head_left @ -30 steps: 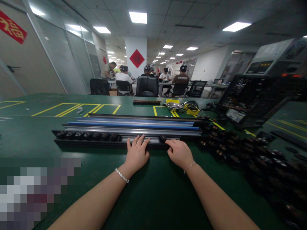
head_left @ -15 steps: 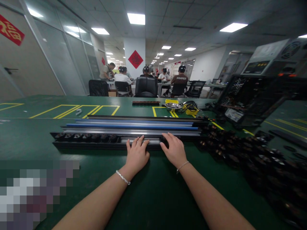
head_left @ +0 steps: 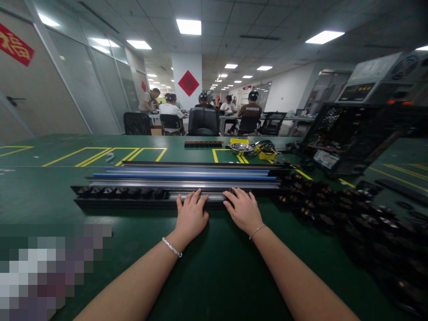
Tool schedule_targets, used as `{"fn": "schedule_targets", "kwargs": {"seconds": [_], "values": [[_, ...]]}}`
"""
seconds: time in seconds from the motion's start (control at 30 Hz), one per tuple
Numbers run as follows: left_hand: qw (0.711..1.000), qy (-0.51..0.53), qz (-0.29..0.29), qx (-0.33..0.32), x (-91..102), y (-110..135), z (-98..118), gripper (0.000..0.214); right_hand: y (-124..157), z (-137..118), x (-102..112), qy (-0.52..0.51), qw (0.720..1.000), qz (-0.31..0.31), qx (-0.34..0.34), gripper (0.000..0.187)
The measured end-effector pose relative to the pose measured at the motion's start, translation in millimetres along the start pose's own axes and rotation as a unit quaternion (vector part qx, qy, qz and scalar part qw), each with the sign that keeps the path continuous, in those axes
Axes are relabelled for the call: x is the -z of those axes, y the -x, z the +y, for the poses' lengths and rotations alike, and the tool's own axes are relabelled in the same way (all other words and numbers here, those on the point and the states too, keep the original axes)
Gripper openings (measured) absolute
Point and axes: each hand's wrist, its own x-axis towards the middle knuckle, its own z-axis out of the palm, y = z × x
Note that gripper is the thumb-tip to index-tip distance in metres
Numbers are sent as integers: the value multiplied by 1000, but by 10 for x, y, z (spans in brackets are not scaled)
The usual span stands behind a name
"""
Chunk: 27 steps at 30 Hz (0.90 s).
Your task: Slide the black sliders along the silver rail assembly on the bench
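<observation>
A long black rail [head_left: 117,201] lies across the green table, its left part filled with a row of small black parts [head_left: 120,192]. My left hand [head_left: 190,215] rests flat on the rail with fingers stretched out over a bare silvery stretch [head_left: 214,196]. My right hand [head_left: 243,208] lies beside it, fingers spread, fingertips on a small black part in the rail. Behind the rail lie long rods, grey [head_left: 150,183] and blue [head_left: 167,176].
A heap of small black parts [head_left: 337,209] spreads over the table at the right. An open computer case [head_left: 344,138] stands at the back right. A metal bowl [head_left: 241,147] and yellow items sit behind the rods. Several people sit at tables further back.
My right hand has moved left along the rail towards my left hand, and its fingers have gone from curled to spread. My left hand has stayed put.
</observation>
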Motion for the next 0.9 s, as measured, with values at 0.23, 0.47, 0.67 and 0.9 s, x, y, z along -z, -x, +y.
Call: {"fn": "schedule_targets", "kwargs": {"seconds": [0.23,0.47,0.67,0.9], "values": [[1000,0,3,-3,-2,1,-14,48,3,41,12,2,999,29,-33,33],[1000,0,-4,-3,23,0,-7,48,5,68,-8,10,997,53,-55,31],[1000,4,-12,2,28,-3,-10,49,-26,137,2,-21,994,81,-73,29],[1000,3,-7,-1,23,-2,-13,49,-48,208,-42,-61,989,98,-90,27]]}}
